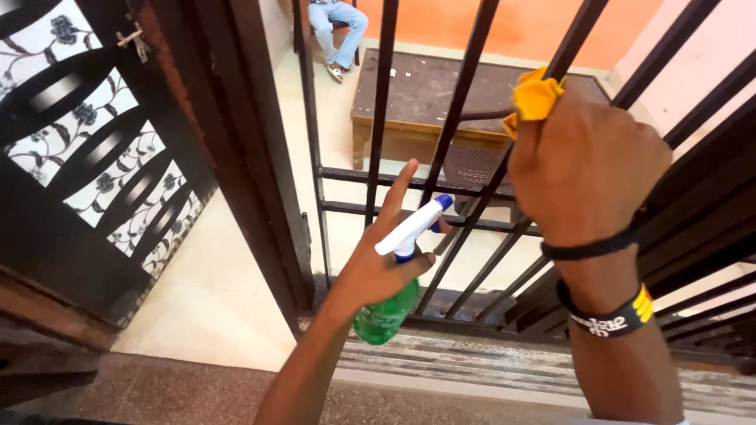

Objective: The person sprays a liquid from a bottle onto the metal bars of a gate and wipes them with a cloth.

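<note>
My left hand (376,260) grips a green spray bottle (386,316) with a white and blue nozzle (415,224), the nozzle aimed toward the black metal grille gate (383,94). One finger of that hand sticks up. My right hand (584,169) is closed around a yellow cloth (535,98) and presses it against a slanted black bar of the gate. Black bands circle the right wrist.
A dark patterned door (94,157) stands open at left. Beyond the bars are a low wooden table (417,90) and a seated person's legs (337,27) by an orange wall. A speckled stone sill (504,362) runs under the gate.
</note>
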